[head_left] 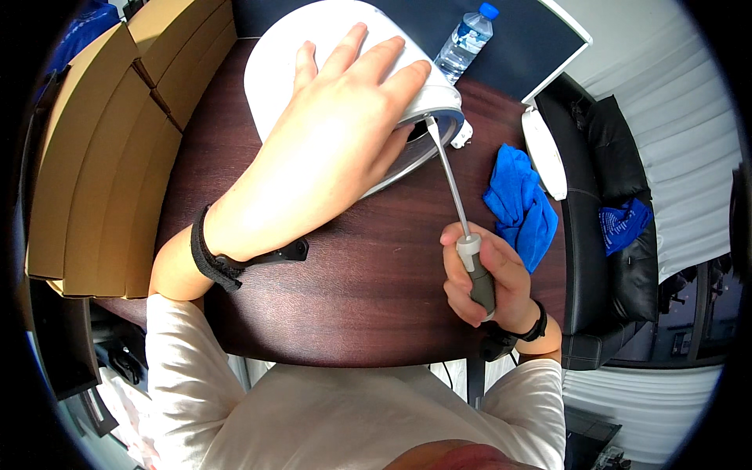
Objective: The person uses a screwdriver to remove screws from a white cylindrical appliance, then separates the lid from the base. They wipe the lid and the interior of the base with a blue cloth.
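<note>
Your left hand [345, 117] lies spread flat over the white round housing [313, 55], which rests tipped on the dark wooden desk [360, 298] with its rim turned towards you. Your right hand [478, 282] is closed around the grey handle of the screwdriver [458, 211], whose tip meets the rim just under your left fingertips. The housing looks like smooth, rigid plastic, light enough to roll or skid under pressure, so your open palm pressing down on the top is a sensible hold; the shell itself may flex or scratch. The screwdriver is stiff and its grip looks rubbery, good for a firm fist. You cannot see the screw or slot at the tip, since the rim hides it, and the housing's far side is covered by your hand. A blue cloth [521, 207] lies just beside, a water bottle [466, 39] and cardboard boxes [102, 149] further off
</note>
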Available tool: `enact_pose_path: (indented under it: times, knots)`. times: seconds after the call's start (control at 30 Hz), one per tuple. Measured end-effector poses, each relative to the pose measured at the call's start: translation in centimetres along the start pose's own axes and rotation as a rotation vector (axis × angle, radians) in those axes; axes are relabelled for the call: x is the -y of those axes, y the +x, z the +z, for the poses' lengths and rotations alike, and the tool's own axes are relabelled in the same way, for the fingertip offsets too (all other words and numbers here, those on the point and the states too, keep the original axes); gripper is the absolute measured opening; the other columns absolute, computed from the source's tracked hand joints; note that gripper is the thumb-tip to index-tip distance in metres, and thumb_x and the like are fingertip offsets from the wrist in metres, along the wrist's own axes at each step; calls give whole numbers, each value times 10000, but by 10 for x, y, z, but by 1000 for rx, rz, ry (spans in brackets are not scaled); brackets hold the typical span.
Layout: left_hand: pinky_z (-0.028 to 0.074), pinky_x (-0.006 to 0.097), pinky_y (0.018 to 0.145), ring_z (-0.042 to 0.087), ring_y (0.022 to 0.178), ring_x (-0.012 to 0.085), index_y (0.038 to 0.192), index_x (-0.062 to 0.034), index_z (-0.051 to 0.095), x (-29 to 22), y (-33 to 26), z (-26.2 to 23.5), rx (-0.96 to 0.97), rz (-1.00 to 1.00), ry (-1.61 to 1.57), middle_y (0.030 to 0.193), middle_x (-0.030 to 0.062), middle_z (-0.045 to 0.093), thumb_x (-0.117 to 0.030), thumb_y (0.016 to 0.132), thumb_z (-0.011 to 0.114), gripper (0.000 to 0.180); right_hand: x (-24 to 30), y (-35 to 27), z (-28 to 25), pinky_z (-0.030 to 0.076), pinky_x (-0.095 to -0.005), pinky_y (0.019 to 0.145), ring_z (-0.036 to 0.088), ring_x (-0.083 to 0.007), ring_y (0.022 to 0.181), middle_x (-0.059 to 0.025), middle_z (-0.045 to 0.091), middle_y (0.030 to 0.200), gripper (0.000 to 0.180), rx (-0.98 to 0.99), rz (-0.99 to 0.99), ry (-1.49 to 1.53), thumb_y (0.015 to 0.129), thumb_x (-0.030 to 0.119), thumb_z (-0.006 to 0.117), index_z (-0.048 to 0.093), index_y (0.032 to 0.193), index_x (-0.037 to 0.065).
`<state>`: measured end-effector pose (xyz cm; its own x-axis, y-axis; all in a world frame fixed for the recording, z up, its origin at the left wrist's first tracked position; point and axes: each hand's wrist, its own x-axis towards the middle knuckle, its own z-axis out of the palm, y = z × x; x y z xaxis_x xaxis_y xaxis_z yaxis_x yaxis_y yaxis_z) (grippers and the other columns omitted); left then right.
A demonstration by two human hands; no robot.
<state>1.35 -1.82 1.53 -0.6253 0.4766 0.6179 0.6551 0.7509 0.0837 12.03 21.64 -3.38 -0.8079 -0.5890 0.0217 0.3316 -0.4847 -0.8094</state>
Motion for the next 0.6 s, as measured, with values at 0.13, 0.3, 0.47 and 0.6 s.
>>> enact_pose_path:
  times: [0.13,0.3,0.47,0.6]
  knots:
    - [300,656,1121,379,1418,436,1389,-127,543,0,0,0,-2,3,-1,1455,157,495,-102,853,706,560,0,-1,0,410,-243,376,498,-119,446,-76,505,814,469,-17,4,7,1097,317,341,397,1366,-63]
    - [300,657,1121,378,1417,440,1382,-127,551,0,0,1,-11,4,-11,1453,154,497,-102,851,709,554,-1,-1,-1,403,-241,368,499,-120,442,-79,506,814,471,-14,2,18,1097,315,342,400,1365,-68]
    - [299,658,1121,379,1415,441,1377,-129,556,0,-1,1,-21,5,-16,1452,155,498,-101,847,713,554,0,-1,0,405,-241,367,497,-120,438,-81,505,818,474,-15,2,20,1097,319,343,402,1363,-68]
    - [298,659,1120,380,1414,443,1377,-130,557,-1,-1,1,-22,4,-20,1449,155,499,-99,845,715,556,0,-2,1,406,-240,366,493,-118,434,-81,505,819,478,-24,3,5,1096,324,347,403,1364,-68]
